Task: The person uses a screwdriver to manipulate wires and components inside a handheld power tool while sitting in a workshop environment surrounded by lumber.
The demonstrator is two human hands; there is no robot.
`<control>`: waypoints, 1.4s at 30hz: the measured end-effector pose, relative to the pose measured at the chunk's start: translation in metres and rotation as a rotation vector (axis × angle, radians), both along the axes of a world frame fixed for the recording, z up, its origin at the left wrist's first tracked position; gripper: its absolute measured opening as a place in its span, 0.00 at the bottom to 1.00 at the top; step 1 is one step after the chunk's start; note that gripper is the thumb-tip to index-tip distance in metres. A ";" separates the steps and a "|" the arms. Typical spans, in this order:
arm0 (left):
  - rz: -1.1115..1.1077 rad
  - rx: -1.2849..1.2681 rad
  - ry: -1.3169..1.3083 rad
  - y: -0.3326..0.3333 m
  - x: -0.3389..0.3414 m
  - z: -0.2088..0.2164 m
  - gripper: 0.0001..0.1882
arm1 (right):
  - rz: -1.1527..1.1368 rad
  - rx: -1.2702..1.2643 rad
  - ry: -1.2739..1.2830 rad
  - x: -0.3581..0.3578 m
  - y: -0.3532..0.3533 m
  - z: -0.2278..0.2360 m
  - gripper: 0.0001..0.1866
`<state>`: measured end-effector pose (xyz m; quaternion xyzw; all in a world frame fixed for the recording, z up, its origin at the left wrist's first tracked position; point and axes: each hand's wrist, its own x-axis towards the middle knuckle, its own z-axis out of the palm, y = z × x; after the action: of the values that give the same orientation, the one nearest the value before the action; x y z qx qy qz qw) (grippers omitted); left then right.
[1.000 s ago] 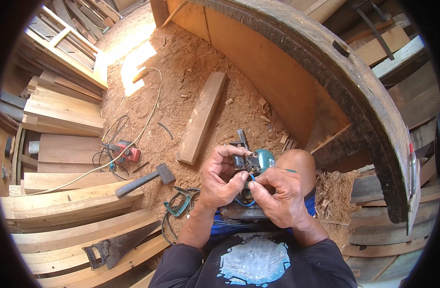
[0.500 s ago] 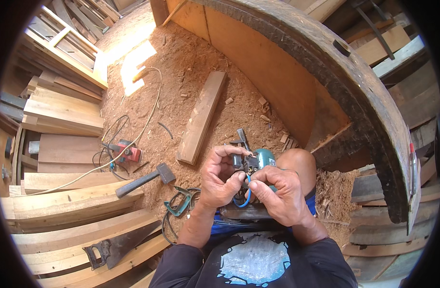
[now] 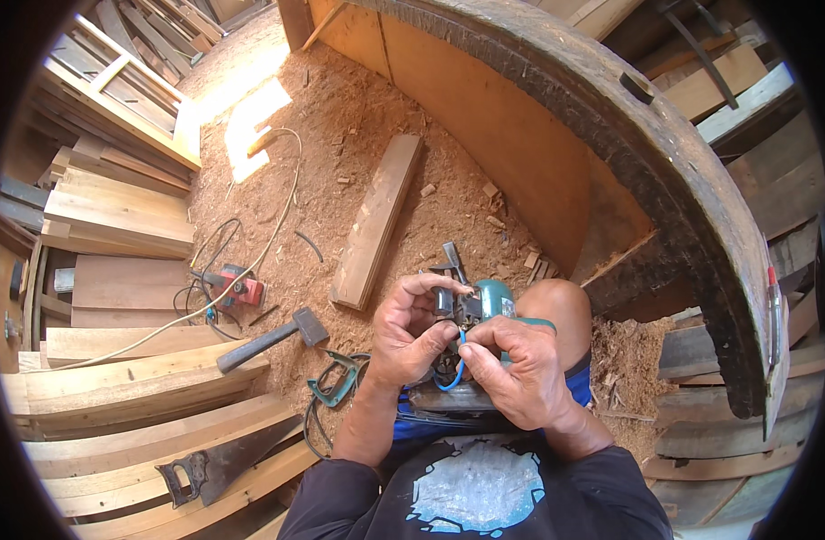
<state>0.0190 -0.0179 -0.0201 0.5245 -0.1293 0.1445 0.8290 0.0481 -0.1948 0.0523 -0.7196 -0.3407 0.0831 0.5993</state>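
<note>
A teal power tool (image 3: 495, 297) with exposed inner parts rests at my lap, close to my bare knee. My left hand (image 3: 408, 337) is closed on a small black block (image 3: 445, 302) at the tool's opened end, index finger curled over the top and thumb below. My right hand (image 3: 527, 371) pinches a blue wire (image 3: 451, 385) between thumb and index finger. This wire loops down below the fingertips of both hands, which almost meet. Fingers partly hide the tool's inside and the wire's end.
Left of me lie a teal plastic cover (image 3: 338, 382), a hammer (image 3: 270, 342), a red power tool (image 3: 239, 286) with cords, and a handsaw (image 3: 216, 466) on stacked boards. A plank (image 3: 376, 220) lies ahead on sawdust. A large curved wooden piece (image 3: 664, 153) rises at right.
My right hand has shifted slightly left and down with the blue wire. More of the tool's teal casing shows behind that hand. My left hand stays nearly in place.
</note>
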 end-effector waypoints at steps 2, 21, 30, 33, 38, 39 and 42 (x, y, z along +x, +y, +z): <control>0.021 0.008 0.001 -0.001 0.000 0.000 0.25 | -0.001 0.000 -0.001 0.000 0.000 0.001 0.04; 0.000 -0.036 0.028 0.001 -0.002 -0.004 0.25 | -0.036 -0.024 -0.079 -0.004 -0.002 -0.001 0.05; -0.004 -0.154 0.028 -0.002 -0.001 0.002 0.28 | -0.101 0.000 -0.192 0.014 -0.009 0.005 0.16; 0.018 -0.133 0.015 -0.001 0.000 0.000 0.30 | -0.033 -0.015 -0.299 0.024 -0.007 0.005 0.17; 0.002 -0.131 0.023 -0.002 0.001 0.001 0.31 | -0.038 -0.015 -0.406 0.026 0.000 -0.001 0.17; 0.005 -0.129 0.026 -0.001 0.001 0.002 0.31 | -0.052 0.000 -0.372 0.025 0.002 -0.004 0.17; -0.007 -0.113 0.037 0.000 0.001 0.003 0.31 | -0.070 0.007 -0.354 0.024 0.002 -0.007 0.16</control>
<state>0.0202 -0.0180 -0.0171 0.4789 -0.1075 0.1389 0.8601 0.0723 -0.1926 0.0451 -0.7322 -0.4161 -0.0670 0.5350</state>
